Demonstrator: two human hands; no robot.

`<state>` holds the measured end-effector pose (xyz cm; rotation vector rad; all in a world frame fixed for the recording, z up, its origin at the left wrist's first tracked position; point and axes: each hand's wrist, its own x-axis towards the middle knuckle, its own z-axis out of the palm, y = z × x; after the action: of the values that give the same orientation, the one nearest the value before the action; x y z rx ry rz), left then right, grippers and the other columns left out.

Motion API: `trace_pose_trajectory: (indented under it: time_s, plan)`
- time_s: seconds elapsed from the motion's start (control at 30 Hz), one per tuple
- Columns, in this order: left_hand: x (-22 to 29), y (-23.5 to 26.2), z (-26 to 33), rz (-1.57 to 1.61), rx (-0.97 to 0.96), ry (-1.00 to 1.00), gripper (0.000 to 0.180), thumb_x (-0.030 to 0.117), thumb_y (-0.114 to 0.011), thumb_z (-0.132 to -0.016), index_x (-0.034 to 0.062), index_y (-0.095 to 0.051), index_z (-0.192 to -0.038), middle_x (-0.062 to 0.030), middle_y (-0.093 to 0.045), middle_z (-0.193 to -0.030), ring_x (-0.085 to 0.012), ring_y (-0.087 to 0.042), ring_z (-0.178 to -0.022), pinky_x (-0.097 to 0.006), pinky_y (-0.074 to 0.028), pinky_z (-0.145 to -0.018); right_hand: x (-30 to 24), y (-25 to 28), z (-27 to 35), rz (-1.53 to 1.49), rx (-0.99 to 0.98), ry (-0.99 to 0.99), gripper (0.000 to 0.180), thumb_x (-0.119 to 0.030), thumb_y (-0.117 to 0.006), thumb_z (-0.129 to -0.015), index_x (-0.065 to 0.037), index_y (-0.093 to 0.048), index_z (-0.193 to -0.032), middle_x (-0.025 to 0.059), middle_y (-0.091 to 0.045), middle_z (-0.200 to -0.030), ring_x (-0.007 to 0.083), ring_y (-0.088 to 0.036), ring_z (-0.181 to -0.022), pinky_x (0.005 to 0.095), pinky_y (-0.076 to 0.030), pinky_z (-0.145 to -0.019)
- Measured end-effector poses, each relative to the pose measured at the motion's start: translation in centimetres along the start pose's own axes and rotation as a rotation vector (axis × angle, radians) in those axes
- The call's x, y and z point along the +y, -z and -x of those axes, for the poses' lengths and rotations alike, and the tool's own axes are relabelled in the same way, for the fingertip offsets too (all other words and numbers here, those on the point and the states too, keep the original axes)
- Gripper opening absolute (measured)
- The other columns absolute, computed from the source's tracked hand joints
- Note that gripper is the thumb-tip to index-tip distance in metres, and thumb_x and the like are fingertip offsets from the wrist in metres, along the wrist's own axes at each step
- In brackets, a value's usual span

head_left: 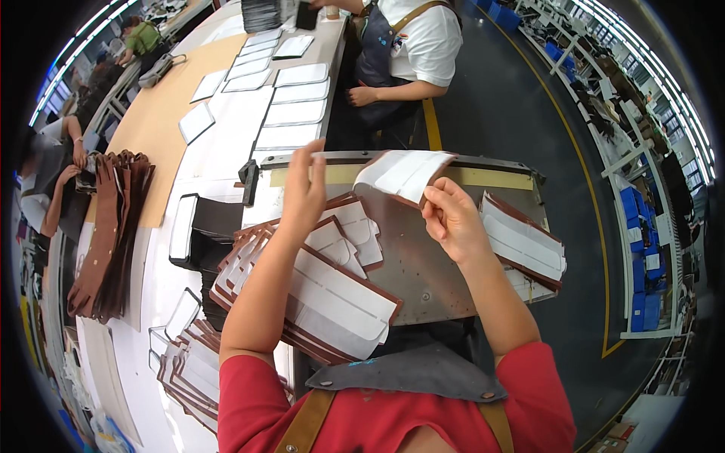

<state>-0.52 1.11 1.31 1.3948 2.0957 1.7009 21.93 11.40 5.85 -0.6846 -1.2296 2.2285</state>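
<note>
A white-faced, brown-edged flat panel (404,174) is held up at the far edge of a grey metal worktop (427,294), its surface gently curved and its near right corner in the person's right hand (451,215). That hand is closed to a pinch, thumb and fingertips on the panel's brown edge, the other fingers curled. The left hand (303,189) is raised to the left of the panel, apart from it, its fingers mostly straight and nothing visible in its grip.

Near the left forearm lies an overlapping pile of long white-and-brown panels (336,298), with smaller white pieces with brown edging (362,234) just beyond. Another white-and-brown stack (522,238) sits at the worktop's right edge.

Farther left, a black stack with a white, dark-rimmed end (215,223) stands on the white counter (155,279), and a bundle of brown strap-like pieces (113,234) lies beyond it. Rows of white, dark-edged panels (298,94) cover the counter ahead, beside a co-worker in a white shirt and dark apron (411,53).
</note>
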Motion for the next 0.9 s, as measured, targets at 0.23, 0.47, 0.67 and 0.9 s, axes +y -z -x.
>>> trace_pose_trajectory:
  time_s: [0.23,0.47,0.67,0.9]
  plan:
    - [-0.1,2.2,-1.3,0.143,0.135,0.068,0.028,0.016,-0.042,-0.098,0.0020,-0.052,-0.120,-0.0106,-0.057,-0.118,-0.0198,-0.055,-0.106,-0.032,-0.041,-0.092,5.8,-5.0,-0.3,-0.020,-0.228,-0.422,0.021,-0.021,-0.055,-0.092,-0.003,-0.058,-0.083,0.0114,-0.066,-0.073,0.0085,-0.045,-0.041,0.0227,-0.036,-0.037]
    - [0.8,0.9,1.6,-0.447,-0.360,-0.121,0.018,0.015,-0.055,-0.088,0.0084,-0.061,-0.103,-0.0111,-0.060,-0.107,-0.0313,-0.057,-0.102,-0.042,-0.038,-0.090,2.8,-2.1,-1.5,1.238,-0.234,0.262,0.025,-0.023,-0.052,-0.092,-0.003,-0.061,-0.104,0.0117,-0.067,-0.093,0.0221,-0.063,-0.077,0.0331,-0.050,-0.068]
    - [1.6,-0.1,2.9,-0.740,-0.534,-0.106,0.030,0.025,-0.053,-0.089,0.0113,-0.056,-0.116,-0.0115,-0.054,-0.124,-0.0311,-0.049,-0.117,-0.047,-0.034,-0.098,3.1,4.5,-4.5,1.869,-0.114,0.530,0.037,-0.024,-0.051,-0.092,-0.007,-0.052,-0.126,0.0133,-0.050,-0.133,0.0293,-0.045,-0.123,0.0406,-0.037,-0.102]
    - [-1.2,-1.9,3.2,-0.849,-0.361,-0.123,0.041,0.030,-0.050,-0.091,0.0109,-0.048,-0.127,-0.0150,-0.041,-0.139,-0.0355,-0.039,-0.127,-0.052,-0.027,-0.105,2.7,6.5,-4.0,2.011,-0.014,0.447,0.042,-0.027,-0.046,-0.095,-0.008,-0.047,-0.132,0.0134,-0.046,-0.137,0.0294,-0.042,-0.128,0.0434,-0.034,-0.105]
